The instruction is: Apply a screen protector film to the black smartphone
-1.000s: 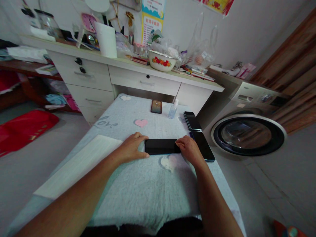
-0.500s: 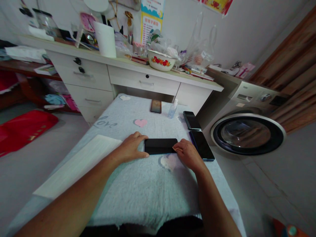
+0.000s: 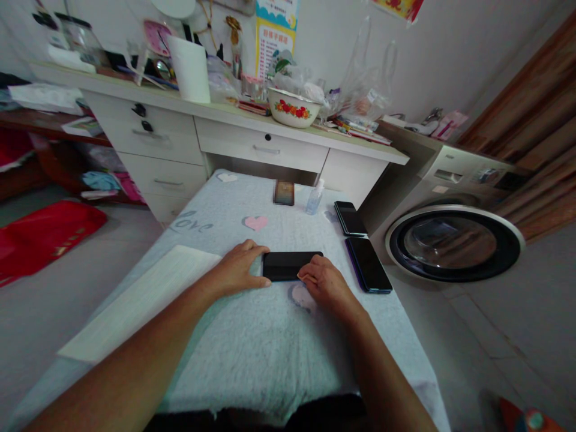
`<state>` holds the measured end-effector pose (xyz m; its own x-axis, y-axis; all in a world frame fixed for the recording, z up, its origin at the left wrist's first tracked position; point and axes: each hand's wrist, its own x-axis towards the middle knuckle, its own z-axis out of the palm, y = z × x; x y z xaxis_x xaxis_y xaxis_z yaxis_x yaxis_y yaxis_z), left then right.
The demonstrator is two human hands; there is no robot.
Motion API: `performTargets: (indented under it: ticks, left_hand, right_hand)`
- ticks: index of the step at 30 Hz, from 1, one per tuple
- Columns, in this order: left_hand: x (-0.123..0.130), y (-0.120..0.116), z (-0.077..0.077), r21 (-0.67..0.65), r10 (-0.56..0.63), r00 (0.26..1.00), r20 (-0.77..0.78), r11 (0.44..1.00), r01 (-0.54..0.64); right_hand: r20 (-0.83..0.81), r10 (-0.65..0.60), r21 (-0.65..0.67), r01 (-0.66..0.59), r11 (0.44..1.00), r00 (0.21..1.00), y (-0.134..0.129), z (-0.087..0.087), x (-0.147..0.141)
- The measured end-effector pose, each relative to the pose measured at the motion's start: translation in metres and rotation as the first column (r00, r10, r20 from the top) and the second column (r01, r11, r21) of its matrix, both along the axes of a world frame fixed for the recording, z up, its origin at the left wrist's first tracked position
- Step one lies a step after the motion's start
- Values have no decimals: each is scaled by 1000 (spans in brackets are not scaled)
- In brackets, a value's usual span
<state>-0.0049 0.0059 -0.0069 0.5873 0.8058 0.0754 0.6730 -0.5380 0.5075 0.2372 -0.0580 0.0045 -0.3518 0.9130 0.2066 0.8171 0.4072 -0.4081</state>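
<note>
A black phone (image 3: 283, 264) lies screen up and crosswise on the cloth-covered table (image 3: 252, 342). My left hand (image 3: 240, 267) grips its left end, thumb at the lower corner and fingers at the upper one. Over the right part of the screen, my right hand (image 3: 324, 282) is closed on a small orange-brown piece, perhaps a cloth, pressed to the glass. Two more dark phones, one nearer (image 3: 369, 265) and one farther (image 3: 350, 218), lie along the table's right edge. A clear spray bottle (image 3: 314, 198) stands beyond the phone, beside a small brown, blurred item (image 3: 284, 192).
A long whitish board or folded sheet (image 3: 139, 303) lies at the table's left. Behind stands a white desk (image 3: 265, 144) with a flowered bowl (image 3: 294, 109), a paper roll (image 3: 189, 71) and plastic bags. A washing machine (image 3: 450, 240) is at the right, a red bag (image 3: 54, 237) on the left floor.
My right hand has slid left along the phone's screen with the small piece in its fingers. My left hand and the phone have stayed in place.
</note>
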Motion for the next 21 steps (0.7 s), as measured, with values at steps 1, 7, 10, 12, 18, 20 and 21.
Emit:
performTargets:
  ticks: [1,7,10,12,18,20,21]
  left_hand:
    - [0,0,0,1,-2,1000,-1,1000,2]
    - [0,1,-1,-2,2,1000,10,1000,-2]
    - [-1,1,-1,-2,0,1000,15,1000,0]
    - [-1,1,-1,0,-4,1000,19,1000,4]
    - [-1,0,-1,-7,0,1000,15,1000,0]
    - [-1,-1,0,-8,-3,1000,12,1000,3]
    - [-1,-1,0,-9,-3,1000,11,1000,3]
  right_hand:
    - [7,-1,-2,1,1000,1000,0,0,0]
    - [42,-57,-41,59,997,997,-1,4,11]
    - [46,-92,-50,95,994,995,-2,6,19]
    - [47,-109,-50,111,993,993,-2,7,24]
    - [35,-164,-56,165,985,986,-2,8,33]
    - [27,-179,-60,181,982,983,-1,8,35]
    - [24,-185,-61,186,981,982,-1,8,36]
